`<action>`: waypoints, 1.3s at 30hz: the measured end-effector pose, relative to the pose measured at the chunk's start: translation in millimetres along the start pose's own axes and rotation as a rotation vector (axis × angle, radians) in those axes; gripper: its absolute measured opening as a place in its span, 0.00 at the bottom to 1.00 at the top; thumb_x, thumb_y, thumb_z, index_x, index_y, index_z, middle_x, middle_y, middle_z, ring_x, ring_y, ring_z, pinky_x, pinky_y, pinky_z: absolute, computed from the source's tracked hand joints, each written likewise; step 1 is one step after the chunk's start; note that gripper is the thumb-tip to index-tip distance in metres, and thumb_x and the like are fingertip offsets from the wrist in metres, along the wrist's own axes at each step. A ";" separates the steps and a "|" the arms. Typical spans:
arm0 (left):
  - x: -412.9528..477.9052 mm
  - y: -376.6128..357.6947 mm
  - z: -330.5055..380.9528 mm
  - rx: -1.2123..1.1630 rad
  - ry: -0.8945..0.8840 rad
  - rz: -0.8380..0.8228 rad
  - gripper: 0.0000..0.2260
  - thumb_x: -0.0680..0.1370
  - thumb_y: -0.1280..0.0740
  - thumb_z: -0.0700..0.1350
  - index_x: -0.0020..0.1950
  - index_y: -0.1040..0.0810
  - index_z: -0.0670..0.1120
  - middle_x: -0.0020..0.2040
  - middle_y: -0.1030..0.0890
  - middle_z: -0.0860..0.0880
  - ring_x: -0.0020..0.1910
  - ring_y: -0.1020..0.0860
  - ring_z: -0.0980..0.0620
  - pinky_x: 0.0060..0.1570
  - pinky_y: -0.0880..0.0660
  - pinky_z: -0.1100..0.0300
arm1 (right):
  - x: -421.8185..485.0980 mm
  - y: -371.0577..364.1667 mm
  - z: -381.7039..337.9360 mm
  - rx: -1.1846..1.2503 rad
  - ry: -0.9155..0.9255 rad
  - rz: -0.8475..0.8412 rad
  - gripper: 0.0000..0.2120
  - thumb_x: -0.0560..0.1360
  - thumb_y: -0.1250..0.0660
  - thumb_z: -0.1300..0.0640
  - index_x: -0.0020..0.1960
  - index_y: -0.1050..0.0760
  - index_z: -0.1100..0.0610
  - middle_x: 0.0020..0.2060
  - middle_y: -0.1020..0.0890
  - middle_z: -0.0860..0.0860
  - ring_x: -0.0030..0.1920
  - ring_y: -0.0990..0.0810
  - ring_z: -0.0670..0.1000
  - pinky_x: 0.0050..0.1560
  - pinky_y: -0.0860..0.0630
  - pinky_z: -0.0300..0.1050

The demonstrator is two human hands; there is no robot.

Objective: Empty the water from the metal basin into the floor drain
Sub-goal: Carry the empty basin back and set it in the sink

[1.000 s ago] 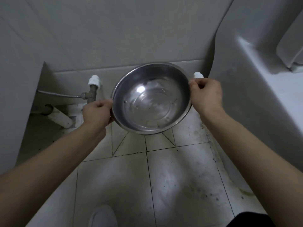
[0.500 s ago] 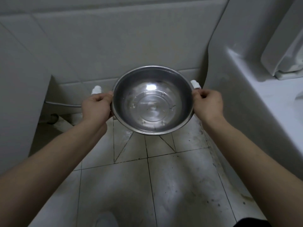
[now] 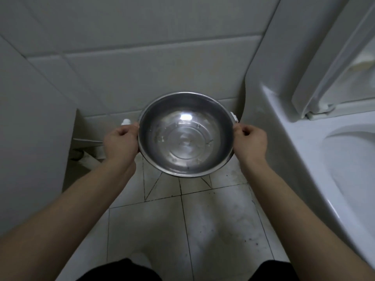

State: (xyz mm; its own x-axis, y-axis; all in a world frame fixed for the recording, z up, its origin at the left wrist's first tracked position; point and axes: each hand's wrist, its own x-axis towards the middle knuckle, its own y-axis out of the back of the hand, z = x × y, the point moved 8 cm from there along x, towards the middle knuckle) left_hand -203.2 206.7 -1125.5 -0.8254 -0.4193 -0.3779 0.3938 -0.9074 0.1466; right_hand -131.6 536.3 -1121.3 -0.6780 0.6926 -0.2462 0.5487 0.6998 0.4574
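A round metal basin (image 3: 185,110) hangs in the air above the tiled floor, roughly level, its shiny inside facing me. Only droplets and a thin wet film show on its bottom. My left hand (image 3: 120,141) grips the rim on the left side, fingers curled round the edge. My right hand (image 3: 250,141) grips the rim on the right side the same way. The floor drain lies hidden beneath the basin, where the diagonal floor-tile cuts (image 3: 154,187) converge.
A white toilet (image 3: 334,169) with its lid raised fills the right side. A tiled wall (image 3: 162,67) stands close behind the basin, with white pipe fittings (image 3: 126,121) and a hose low on the left. Stained floor tiles (image 3: 213,230) spread below; my knees show at the bottom edge.
The basin has levelled out from tilting toward me. My view has risen, so more wall and the toilet lid show, and the pipe fittings have dropped behind my left hand.
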 end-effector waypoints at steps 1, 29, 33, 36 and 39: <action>-8.9 1.9 11.1 0.012 -0.011 0.001 0.12 0.79 0.30 0.42 0.35 0.21 0.45 0.44 0.19 0.42 0.39 0.24 0.47 0.39 0.23 0.55 | -5.9 9.3 -10.2 -0.014 0.000 0.005 0.13 0.82 0.35 0.55 0.46 0.16 0.60 0.34 0.19 0.49 0.36 0.21 0.47 0.45 0.23 0.47; -241.9 77.1 447.3 0.057 -0.160 -0.093 0.08 0.77 0.28 0.45 0.38 0.17 0.46 0.37 0.18 0.43 0.35 0.24 0.48 0.40 0.22 0.50 | -162.0 288.2 -404.2 -0.059 0.036 0.084 0.16 0.82 0.38 0.54 0.41 0.19 0.60 0.34 0.18 0.57 0.39 0.19 0.59 0.49 0.18 0.58; -269.5 92.4 495.8 0.052 -0.178 -0.072 0.10 0.77 0.28 0.47 0.37 0.19 0.46 0.34 0.19 0.47 0.37 0.23 0.48 0.51 0.18 0.40 | -182.3 320.8 -456.0 -0.063 0.133 0.085 0.14 0.81 0.39 0.55 0.43 0.17 0.57 0.32 0.19 0.52 0.36 0.21 0.55 0.45 0.19 0.55; -290.7 108.6 533.4 0.022 -0.209 -0.061 0.09 0.77 0.28 0.46 0.39 0.17 0.45 0.37 0.16 0.46 0.37 0.21 0.48 0.52 0.18 0.41 | -197.1 339.3 -493.9 -0.053 0.182 0.082 0.13 0.81 0.38 0.55 0.43 0.18 0.55 0.33 0.19 0.49 0.37 0.22 0.51 0.42 0.23 0.47; -308.2 128.9 562.4 -0.031 -0.226 -0.039 0.09 0.77 0.27 0.46 0.38 0.17 0.45 0.34 0.18 0.48 0.32 0.23 0.52 0.42 0.17 0.51 | -212.3 349.5 -525.3 -0.043 0.242 0.066 0.16 0.80 0.38 0.55 0.38 0.22 0.62 0.30 0.24 0.56 0.34 0.27 0.52 0.42 0.24 0.52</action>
State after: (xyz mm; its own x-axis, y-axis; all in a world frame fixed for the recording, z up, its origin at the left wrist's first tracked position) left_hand -125.4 203.3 -476.0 -0.9086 -0.3825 -0.1678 0.3690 -0.9233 0.1065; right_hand -52.8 542.0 -460.4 -0.7417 0.6708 -0.0055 0.5778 0.6429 0.5028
